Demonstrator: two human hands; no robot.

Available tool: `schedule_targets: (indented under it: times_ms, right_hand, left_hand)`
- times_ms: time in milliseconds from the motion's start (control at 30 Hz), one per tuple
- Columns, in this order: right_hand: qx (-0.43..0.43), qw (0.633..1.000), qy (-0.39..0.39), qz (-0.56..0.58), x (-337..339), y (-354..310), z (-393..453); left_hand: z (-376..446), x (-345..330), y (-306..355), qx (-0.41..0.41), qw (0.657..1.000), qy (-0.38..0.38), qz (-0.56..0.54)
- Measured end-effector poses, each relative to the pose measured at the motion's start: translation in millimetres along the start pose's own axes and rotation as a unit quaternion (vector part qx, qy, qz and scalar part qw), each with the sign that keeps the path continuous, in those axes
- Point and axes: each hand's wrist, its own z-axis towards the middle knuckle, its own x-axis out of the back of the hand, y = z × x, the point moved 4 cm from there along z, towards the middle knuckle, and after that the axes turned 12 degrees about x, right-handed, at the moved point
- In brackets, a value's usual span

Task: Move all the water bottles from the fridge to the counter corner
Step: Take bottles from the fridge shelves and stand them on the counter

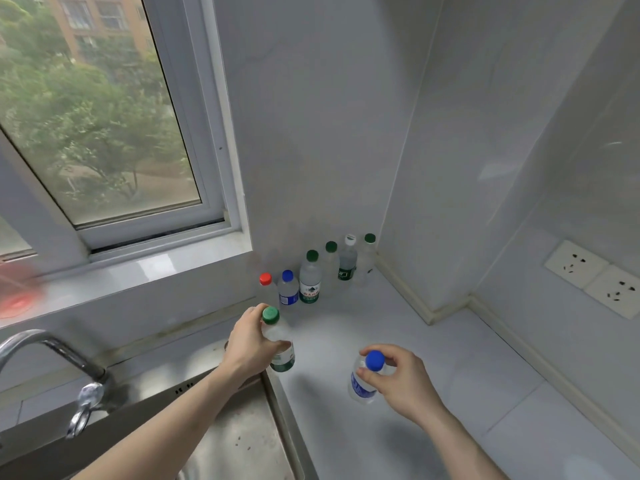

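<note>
My left hand grips a green-capped water bottle by its upper body, over the counter edge beside the sink. My right hand holds a blue-capped bottle around the neck, above the white counter. Several bottles stand in a row along the back wall into the corner: a red-capped one, a blue-capped one, a green-capped labelled one, then another green cap, a white cap and a green cap in the corner.
A steel sink with a curved tap lies at the lower left. A window and its sill are at the left. Wall sockets sit on the right wall. A blurred red object rests on the sill.
</note>
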Motion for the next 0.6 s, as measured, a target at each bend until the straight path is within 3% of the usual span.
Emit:
schedule_targets:
  times_ms: [600]
  right_hand:
    - [-0.049, 0.997, -0.054, -0.034, -72.4, 27.5, 156.9]
  left_hand:
    - [111.2, -28.8, 4.2, 0.032, 0.999, 0.024, 0.035]
